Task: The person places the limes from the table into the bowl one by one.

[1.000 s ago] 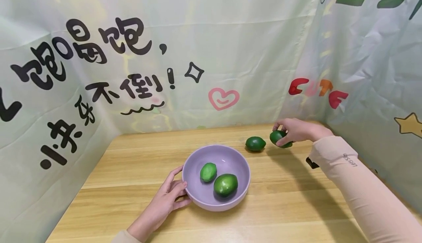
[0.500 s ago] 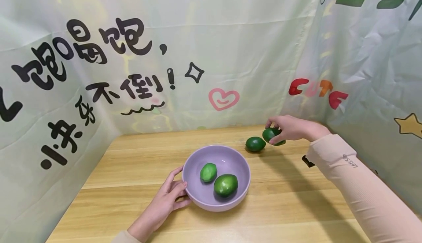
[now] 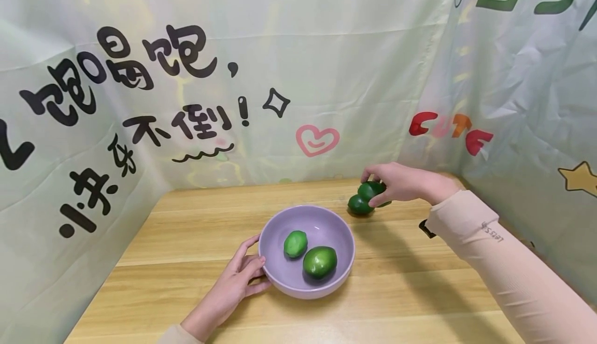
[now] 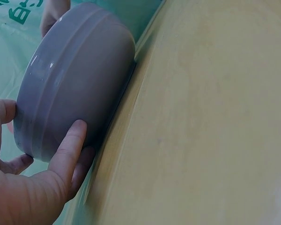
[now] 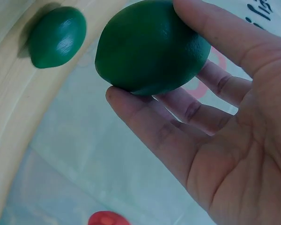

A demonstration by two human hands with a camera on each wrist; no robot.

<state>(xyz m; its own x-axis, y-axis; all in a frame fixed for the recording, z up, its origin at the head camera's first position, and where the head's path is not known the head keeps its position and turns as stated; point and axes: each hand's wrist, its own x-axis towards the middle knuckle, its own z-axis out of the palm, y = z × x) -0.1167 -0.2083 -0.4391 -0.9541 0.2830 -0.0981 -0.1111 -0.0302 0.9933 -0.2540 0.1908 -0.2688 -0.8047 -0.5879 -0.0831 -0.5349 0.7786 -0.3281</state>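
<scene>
My left hand (image 3: 235, 276) holds the side of a purple bowl (image 3: 263, 235), its fingertips against the rim and outer wall (image 4: 79, 79). Inside the bowl lie a small light-green lime (image 3: 296, 244) and a larger, glossy green fruit (image 3: 320, 262). Beyond the bowl's right side, my right hand (image 3: 396, 182) grips a dark green lime (image 5: 152, 47) between thumb and fingers. Another dark green lime (image 3: 358, 205) rests on the table; the held one partly hides it in the head view. The right wrist view shows that lime (image 5: 58, 37) apart from the held one.
The wooden table (image 3: 186, 240) carries all of this. Printed cloth (image 3: 364, 74) hangs behind it and along both sides. A black object (image 3: 426, 228) shows beneath my right sleeve.
My right hand has moved left with the dark green lime, which now overlaps the lime on the table in the head view. The left hand and the bowl stay in place.
</scene>
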